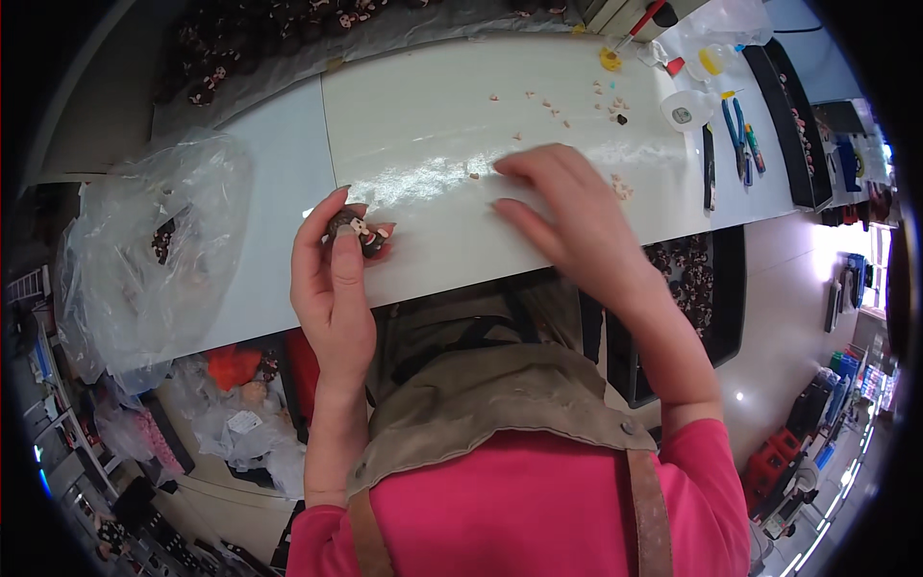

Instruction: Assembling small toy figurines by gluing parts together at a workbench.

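Note:
My left hand (332, 298) is closed around a small figurine (365, 236) with dark brown hair, a pale face and a dark body with red on it. The thumb presses on its front, near the table's front edge. Over the middle of the white table, my right hand (582, 226) is open, with thumb and forefinger apart and nothing visible between them. A tiny brownish piece (474, 176) lies just left of those fingertips. More small pale pieces (553, 111) are scattered farther back, and a little cluster of them (621, 188) rests right of my hand.
Many dark figurines (269, 38) fill the back left. A clear plastic bag (159, 250) covers the left end. At right lie blue-handled pliers (735, 130), a black cutter (709, 168), a white bottle (683, 111) and a black tray (793, 125). Below the table edge stands a bin (733, 308) of figurines.

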Action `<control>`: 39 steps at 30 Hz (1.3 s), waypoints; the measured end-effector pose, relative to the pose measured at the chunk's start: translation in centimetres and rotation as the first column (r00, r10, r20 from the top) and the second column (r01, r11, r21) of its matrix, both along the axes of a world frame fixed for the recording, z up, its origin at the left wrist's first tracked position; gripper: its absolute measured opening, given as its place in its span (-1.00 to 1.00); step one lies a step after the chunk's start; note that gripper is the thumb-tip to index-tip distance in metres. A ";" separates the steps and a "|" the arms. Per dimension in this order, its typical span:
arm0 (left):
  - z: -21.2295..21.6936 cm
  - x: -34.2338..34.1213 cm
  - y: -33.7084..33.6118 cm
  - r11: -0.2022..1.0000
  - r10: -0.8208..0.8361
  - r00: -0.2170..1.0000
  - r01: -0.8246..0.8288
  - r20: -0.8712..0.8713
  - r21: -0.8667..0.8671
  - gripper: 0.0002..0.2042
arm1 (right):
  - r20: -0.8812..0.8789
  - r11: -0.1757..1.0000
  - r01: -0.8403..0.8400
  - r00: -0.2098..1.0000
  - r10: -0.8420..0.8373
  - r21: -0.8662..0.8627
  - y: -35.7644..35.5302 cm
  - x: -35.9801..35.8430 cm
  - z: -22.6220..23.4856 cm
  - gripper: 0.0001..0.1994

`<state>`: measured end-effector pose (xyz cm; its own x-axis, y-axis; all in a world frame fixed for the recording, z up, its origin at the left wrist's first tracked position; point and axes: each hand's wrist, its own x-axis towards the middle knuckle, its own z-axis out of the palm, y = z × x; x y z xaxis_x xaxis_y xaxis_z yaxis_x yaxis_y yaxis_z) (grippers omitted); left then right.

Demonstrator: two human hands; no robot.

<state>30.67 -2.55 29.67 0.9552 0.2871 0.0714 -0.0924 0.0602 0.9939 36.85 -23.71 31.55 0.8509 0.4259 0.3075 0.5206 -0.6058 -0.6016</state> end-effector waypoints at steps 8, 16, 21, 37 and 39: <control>0.3 -0.3 -0.4 0.997 0.036 0.998 -0.033 -0.043 0.066 -0.70 | 0.140 0.988 -0.016 0.989 0.038 -0.152 1.6 1.5 -2.0 -0.86; -0.2 0.0 -0.4 0.997 -0.020 1.000 0.021 -0.018 0.076 -0.69 | -0.010 0.911 0.378 0.923 -0.385 -0.166 -8.4 1.1 0.2 -0.89; 0.0 0.2 -0.7 0.990 -0.007 0.998 0.015 -0.060 0.140 -0.69 | -0.022 0.871 0.476 0.876 -0.482 -0.122 -10.9 2.5 -1.0 -0.86; 2.0 -1.6 -3.0 0.779 -0.237 0.960 0.097 -0.149 -0.620 -0.54 | 0.085 0.813 0.581 0.813 -0.576 -0.046 -15.6 7.1 -1.9 -0.53; 1.7 -2.3 -2.6 0.746 -0.348 0.935 0.235 -0.064 -0.624 -0.55 | 0.144 0.833 0.553 0.827 -0.543 -0.031 -14.9 6.9 -1.6 -0.59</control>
